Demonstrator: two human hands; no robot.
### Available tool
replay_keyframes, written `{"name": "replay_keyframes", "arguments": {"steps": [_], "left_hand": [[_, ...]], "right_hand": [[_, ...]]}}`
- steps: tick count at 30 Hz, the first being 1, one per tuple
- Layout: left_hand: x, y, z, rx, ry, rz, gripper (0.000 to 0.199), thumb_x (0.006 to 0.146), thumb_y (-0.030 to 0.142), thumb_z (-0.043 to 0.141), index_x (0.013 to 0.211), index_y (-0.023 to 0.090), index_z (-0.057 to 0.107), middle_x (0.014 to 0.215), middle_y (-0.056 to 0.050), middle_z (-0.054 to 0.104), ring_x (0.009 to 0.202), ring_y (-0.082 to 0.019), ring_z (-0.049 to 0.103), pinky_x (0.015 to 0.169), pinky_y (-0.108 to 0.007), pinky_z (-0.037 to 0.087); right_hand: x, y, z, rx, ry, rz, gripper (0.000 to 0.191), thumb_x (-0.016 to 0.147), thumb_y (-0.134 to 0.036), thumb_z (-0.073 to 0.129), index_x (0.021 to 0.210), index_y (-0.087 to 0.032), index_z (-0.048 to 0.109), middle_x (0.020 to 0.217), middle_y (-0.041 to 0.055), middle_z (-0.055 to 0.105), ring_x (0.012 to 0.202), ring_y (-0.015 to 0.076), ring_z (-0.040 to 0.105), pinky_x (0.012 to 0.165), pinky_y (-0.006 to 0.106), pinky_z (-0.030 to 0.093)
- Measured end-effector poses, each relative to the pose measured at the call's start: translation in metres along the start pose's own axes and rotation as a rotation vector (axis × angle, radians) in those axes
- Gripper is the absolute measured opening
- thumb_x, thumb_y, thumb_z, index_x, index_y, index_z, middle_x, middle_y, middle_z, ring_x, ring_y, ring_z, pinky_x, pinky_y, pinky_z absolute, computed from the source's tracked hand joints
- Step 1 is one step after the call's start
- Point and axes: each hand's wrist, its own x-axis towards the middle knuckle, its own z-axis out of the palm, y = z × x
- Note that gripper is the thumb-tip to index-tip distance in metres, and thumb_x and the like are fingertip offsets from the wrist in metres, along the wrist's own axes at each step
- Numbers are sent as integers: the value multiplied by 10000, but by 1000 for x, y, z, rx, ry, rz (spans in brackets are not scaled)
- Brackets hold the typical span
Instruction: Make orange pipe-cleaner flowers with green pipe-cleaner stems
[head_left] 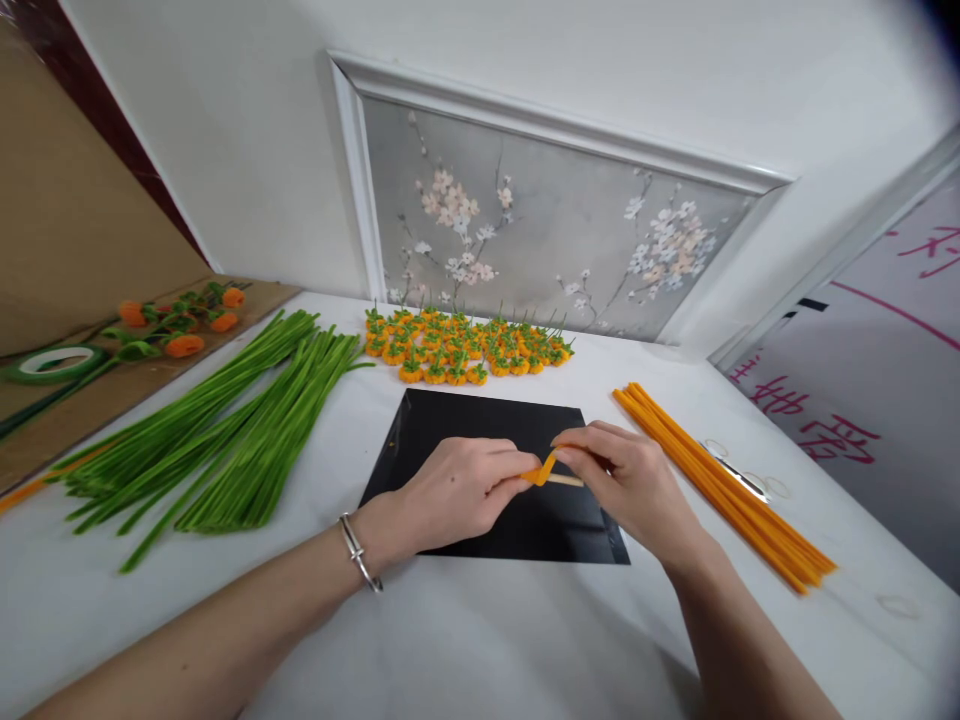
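Over a black mat [517, 535], both my hands meet at an orange pipe cleaner [546, 467]. The fingers of my left hand [469, 485] pinch it, along with a thin pale wooden stick [565, 480] that pokes out to the right. My right hand [619, 475] has the pipe cleaner's other end between thumb and forefinger, bent upward from the stick. How far it wraps round the stick is hidden by my left fingers.
Green pipe cleaners [247, 430] lie at left, orange pipe cleaners [720, 480] at right beside scissors [739, 470]. Behind the mat stand several small orange pumpkin shapes [457, 345] with green tops. Far left are green tape [56, 363] and an orange-green fuzzy sprig [180, 325] on cardboard.
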Motion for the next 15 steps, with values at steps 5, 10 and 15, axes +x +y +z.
{"name": "replay_keyframes", "arguments": {"steps": [5,10,15], "left_hand": [[0,3,-3,-89,-1,5,190,922,263,503,995,184,659,757,-7,620,657,-125,568,603,-219,404],[1,0,0,-125,56,2,167,916,234,526,958,199,683,806,-7,663,697,-118,599,645,-208,435],[1,0,1,-118,143,-20,163,909,214,532,968,187,681,816,-9,678,706,-116,613,650,-212,460]], "right_hand": [[1,10,2,77,-94,75,163,889,-298,562,845,-219,698,765,3,686,663,136,605,618,233,463],[1,13,3,53,-142,102,225,904,-337,519,818,-207,682,715,-1,655,628,135,558,572,236,420],[-1,6,5,24,-321,118,258,924,-270,454,720,-209,600,601,-42,522,557,109,437,512,227,341]]}}
